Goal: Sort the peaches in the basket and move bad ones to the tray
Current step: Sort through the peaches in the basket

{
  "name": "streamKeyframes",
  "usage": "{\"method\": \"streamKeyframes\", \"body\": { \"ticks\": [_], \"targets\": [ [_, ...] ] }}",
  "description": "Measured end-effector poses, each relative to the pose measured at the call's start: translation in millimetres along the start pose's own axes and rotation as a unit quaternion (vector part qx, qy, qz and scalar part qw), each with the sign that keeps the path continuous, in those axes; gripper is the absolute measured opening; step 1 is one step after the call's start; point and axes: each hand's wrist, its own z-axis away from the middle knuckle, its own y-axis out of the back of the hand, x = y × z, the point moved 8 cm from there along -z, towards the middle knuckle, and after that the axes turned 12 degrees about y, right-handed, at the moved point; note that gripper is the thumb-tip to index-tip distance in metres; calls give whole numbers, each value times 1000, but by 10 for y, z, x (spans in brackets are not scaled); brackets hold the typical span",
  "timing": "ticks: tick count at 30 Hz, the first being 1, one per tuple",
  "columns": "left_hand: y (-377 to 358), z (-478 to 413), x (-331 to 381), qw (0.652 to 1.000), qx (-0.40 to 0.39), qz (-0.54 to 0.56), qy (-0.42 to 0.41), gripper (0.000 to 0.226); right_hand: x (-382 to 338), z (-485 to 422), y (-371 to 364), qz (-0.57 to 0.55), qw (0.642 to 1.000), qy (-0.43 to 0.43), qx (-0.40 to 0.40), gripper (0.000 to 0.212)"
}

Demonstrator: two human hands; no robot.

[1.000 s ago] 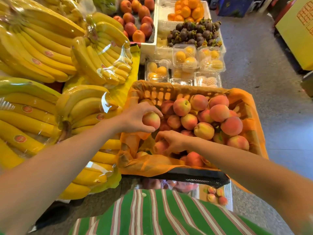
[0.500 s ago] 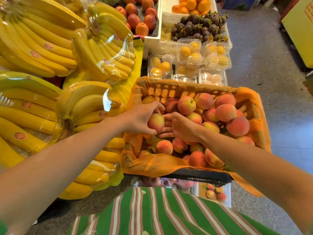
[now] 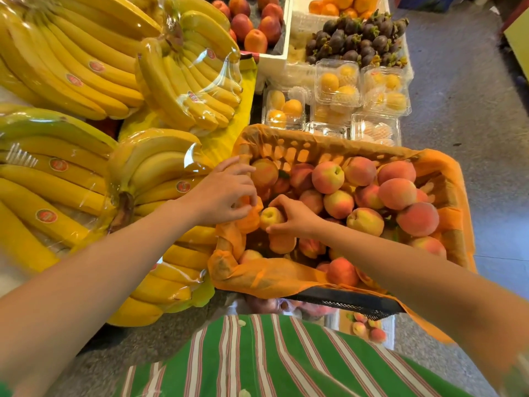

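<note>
The basket, lined with orange cloth, holds several pink-yellow peaches. My right hand is closed on a small yellowish peach at the basket's left side, just above the pile. Right beside it, my left hand rests over the left rim with its fingertips curled at a fold of the liner; whether it pinches the cloth is unclear. Below the basket's near edge, a tray with a few small peaches shows partly, the rest hidden by the basket.
Wrapped banana bunches crowd the left, touching the basket. Clear clamshells of yellow fruit stand behind it, with mangosteens and a nectarine crate further back. Grey floor lies to the right. My striped green shirt fills the bottom.
The peach that my left hand held has passed to my right hand. My left hand has drawn back to the liner at the left rim. The view has tilted slightly.
</note>
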Motion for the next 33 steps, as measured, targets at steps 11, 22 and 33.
{"method": "streamKeyframes", "body": {
  "ticks": [11,22,33],
  "targets": [
    [88,41,-57,999,32,43,-6,18,-201,-42,-181,59,992,112,4,42],
    [52,84,-81,997,15,78,-25,17,-323,-23,-914,104,951,69,-284,48],
    [48,79,-99,997,4,75,-25,19,-86,-122,-733,21,956,5,-293,31]
  ]
}}
